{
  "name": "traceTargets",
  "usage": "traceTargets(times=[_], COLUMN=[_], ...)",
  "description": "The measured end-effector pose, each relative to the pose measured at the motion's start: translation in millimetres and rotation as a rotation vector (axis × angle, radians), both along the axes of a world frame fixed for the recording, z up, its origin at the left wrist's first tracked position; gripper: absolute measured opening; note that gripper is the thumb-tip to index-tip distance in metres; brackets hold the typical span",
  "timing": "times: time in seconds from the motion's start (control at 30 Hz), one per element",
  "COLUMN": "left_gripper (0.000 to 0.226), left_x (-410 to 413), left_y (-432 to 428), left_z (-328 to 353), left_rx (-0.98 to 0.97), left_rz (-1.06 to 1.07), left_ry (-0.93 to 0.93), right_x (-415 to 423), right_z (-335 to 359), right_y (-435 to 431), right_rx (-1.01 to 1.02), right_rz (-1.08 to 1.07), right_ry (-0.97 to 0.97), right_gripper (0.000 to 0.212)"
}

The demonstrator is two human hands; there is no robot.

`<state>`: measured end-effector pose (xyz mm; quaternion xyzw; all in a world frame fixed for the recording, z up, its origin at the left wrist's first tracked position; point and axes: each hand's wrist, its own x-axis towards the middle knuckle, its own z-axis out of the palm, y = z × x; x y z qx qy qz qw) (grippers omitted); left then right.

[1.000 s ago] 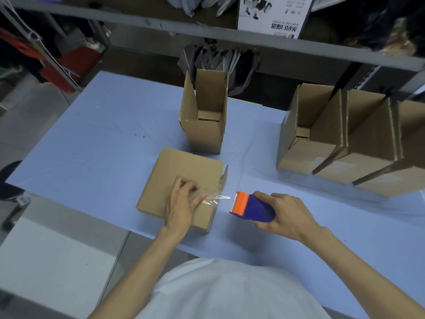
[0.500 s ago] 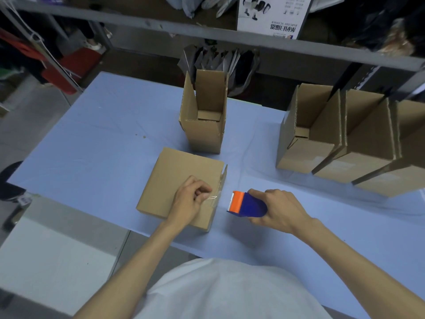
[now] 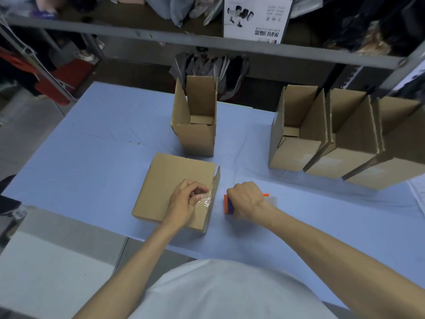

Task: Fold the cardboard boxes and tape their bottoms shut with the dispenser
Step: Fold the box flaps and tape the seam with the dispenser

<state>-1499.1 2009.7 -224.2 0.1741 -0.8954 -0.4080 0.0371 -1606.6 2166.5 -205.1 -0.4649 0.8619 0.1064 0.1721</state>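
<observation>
**Tape pinched at the box edge**

Head view: the near box point(image 3: 170, 185), brown corrugated card, lies broad face up on the blue table point(image 3: 92, 146), its long axis pointing away from the person. The left hand point(image 3: 186, 202) pinches crinkled clear tape point(image 3: 206, 199) at its right edge. Just right of it, the right hand point(image 3: 247, 199) clenches the orange-and-blue dispenser point(image 3: 227, 204). Behind it, 1 upright open box point(image 3: 195, 139) shows only bottom flaps; 3 open boxes point(image 3: 296, 155) stand farther right.

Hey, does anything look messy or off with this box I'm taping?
The clear tape at the right edge of the box is bunched and wrinkled where the left hand pinches it, not lying flat.
</observation>
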Motion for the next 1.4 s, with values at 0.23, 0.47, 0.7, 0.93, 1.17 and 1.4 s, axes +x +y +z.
traceTargets(times=[0.23, 0.47, 0.7, 0.93, 1.17, 1.4], left_gripper=[0.014, 0.041, 0.032, 0.018, 0.029, 0.011], left_x=[-4, -12, -15, -11, -11, -11], left_y=[6, 17, 30, 31, 15, 21], left_z=[1, 2, 49, 60, 70, 69], left_rx=[-0.402, -0.169, 0.975, 1.11, 1.392, 0.706], left_rz=[-0.264, -0.115, 0.103, 0.053, 0.169, 0.144], left_ry=[-0.168, -0.128, -0.231, -0.188, -0.215, -0.176], right_x=[-7, 1, 11, 14, 12, 12], right_z=[3, 20, 42, 53, 60, 55], right_y=[43, 81, 89, 81, 82, 82], right_rx=[-0.249, -0.597, -0.814, -0.996, -1.043, -0.922], right_rz=[-0.262, -0.367, -0.254, -0.232, -0.254, -0.22], right_ry=[-0.069, -0.2, -0.244, -0.35, -0.392, -0.343], right_gripper=[0.034, 0.068, 0.077, 0.078, 0.078, 0.078])
